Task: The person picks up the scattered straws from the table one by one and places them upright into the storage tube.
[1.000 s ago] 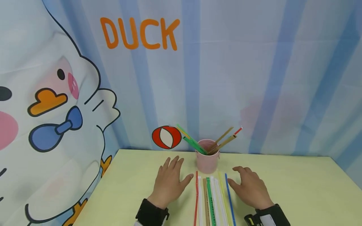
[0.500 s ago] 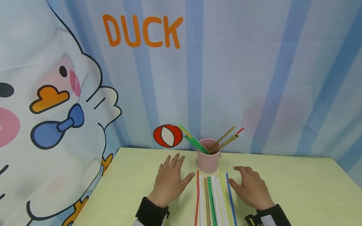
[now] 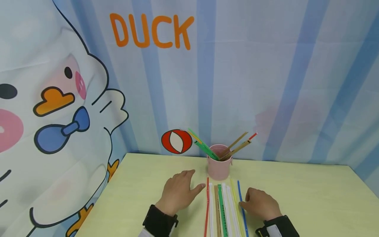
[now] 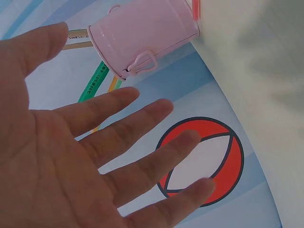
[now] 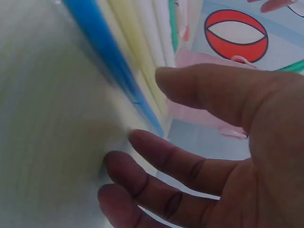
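A row of straws lies side by side on the table, from a red straw (image 3: 207, 207) on the left to a blue straw (image 3: 243, 215) on the right. White, brown, green and yellow ones lie between. My right hand (image 3: 262, 204) is at the blue straw, thumb tip over it. In the right wrist view, the thumb and bent fingers (image 5: 156, 152) stand apart on either side of the blue straw's far end. Left of the red straw, my left hand (image 3: 177, 192) hovers palm down with fingers spread, holding nothing. Near ends of the row run out of the head view.
Behind the row stands a pink bucket (image 3: 218, 169) holding green straws (image 3: 207, 151), brown straws (image 3: 237, 149) and a few others. The pale yellow table (image 3: 311, 197) ends at a blue striped backdrop (image 3: 237, 82) printed with a duck and a ball.
My right hand has lowered toward the blue straw and its fingers have bent more. The left hand's fingers have dipped. The head view has shifted slightly.
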A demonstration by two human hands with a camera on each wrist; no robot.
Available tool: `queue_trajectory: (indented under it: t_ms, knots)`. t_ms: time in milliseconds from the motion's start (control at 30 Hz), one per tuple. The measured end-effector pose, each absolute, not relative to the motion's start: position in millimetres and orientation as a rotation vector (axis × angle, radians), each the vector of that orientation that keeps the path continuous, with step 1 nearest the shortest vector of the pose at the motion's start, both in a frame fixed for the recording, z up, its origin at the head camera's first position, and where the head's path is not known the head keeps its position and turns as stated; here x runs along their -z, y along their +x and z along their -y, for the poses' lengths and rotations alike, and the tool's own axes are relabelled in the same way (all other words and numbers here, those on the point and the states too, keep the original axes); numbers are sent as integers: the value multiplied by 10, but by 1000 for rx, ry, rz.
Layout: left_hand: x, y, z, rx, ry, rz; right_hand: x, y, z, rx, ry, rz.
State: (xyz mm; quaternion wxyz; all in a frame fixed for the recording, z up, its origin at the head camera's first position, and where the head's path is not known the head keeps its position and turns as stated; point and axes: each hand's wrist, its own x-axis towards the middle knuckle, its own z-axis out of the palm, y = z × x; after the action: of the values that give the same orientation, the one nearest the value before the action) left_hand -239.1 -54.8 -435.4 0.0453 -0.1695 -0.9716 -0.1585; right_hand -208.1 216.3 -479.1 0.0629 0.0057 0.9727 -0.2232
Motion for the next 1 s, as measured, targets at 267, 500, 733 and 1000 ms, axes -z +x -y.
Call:
queue_trajectory:
  t_ms: [267,500,733,1000]
  knots:
    - [4361,-2391,550,468,-520,3003,4858,-2062,-2113,647,58,-2941]
    - [4359,-2394,565,458,-527,3002,4854,-2076,-2160,706,80,-2918]
    - [4346,-2387,575,467,-529,3003,4644,-2057,-2380,878,106,-2900]
    - [4329,-2387,582,462,-528,2986,4186,-1969,-2721,1128,92,-2838]
